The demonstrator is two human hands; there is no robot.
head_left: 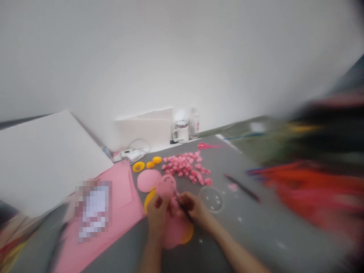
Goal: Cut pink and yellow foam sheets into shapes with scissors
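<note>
My left hand point(157, 214) is closed on a pink paper disc point(166, 186) and holds it up over the grey mat. Beside it, my right hand point(195, 207) is closed on a thin dark tool point(184, 213) whose tip touches the disc's lower edge. Under both hands lies a larger pink circle point(174, 231) on a yellow one point(188, 236). Another pink circle point(148, 180) lies just behind the hands. A heap of small pink folded pieces point(186, 167) sits farther back.
A clear round lid point(212, 198) and a dark pen point(241, 187) lie to the right. Pink sheets point(119, 201) and a white board point(48, 159) are at left. Small yellow rings point(138, 166), a mug point(181, 131), a bottle point(194, 123) and red scissors point(207, 146) sit at the back. Blurred red strands point(313, 185) fill the right.
</note>
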